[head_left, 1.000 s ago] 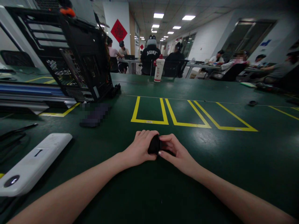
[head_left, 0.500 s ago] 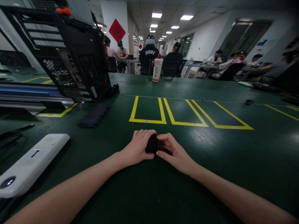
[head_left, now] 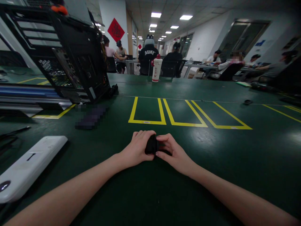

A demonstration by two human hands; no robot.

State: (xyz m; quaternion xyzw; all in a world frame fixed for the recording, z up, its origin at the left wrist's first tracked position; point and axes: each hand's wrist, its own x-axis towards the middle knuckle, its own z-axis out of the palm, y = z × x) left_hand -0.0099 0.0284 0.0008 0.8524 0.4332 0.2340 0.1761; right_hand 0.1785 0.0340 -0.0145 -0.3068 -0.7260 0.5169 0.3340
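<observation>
Between my two hands is a small black blocky object (head_left: 150, 145); its exact kind does not show. My left hand (head_left: 138, 147) is wrapped around its left side, thumb and fingers closed on it. From the right, my right hand (head_left: 172, 154) pinches the object's right edge with thumb and fingertips, the other fingers curled. Both hands are low over the dark green table (head_left: 150, 194). The fingers hide much of the object's outline.
Yellow tape outlines (head_left: 147, 122) mark the table beyond my hands. At left are a white elongated device (head_left: 33, 166), a blurred dark item (head_left: 91, 117) and an open black computer case (head_left: 77, 59). A white bottle with red lid (head_left: 156, 70) stands farther back. Several people sit beyond.
The whole view has shifted slightly, so things appear a little farther left. Both hands keep the same hold on the black object.
</observation>
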